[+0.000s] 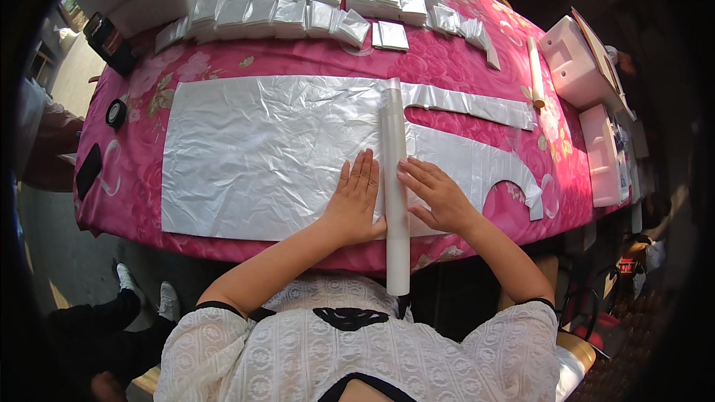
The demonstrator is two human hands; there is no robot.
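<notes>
A thin silvery-white plastic sheet (253, 156), creased all over, lies spread flat on the table. Its right part has cut-out curves and two long strips, like a disposable apron. Across it, from far to near, rests a long pale tube (398, 260), its near end sticking out past the table's front edge. My left hand (354, 197) lies flat on the sheet left of the tube, fingers stretched out, thumb against the tube. From the right, my right hand (441, 197) reaches the tube with its fingertips, fingers extended. Neither hand grips anything.
Stacks of folded plastic packets (275, 11) line the far side of the pink flowered tablecloth (439, 63). On the left are a roll of black tape (115, 113) and a phone (89, 170). Foam boxes (577, 59) and another thin roll (535, 74) stand right. Someone's shoes (167, 301) show lower left.
</notes>
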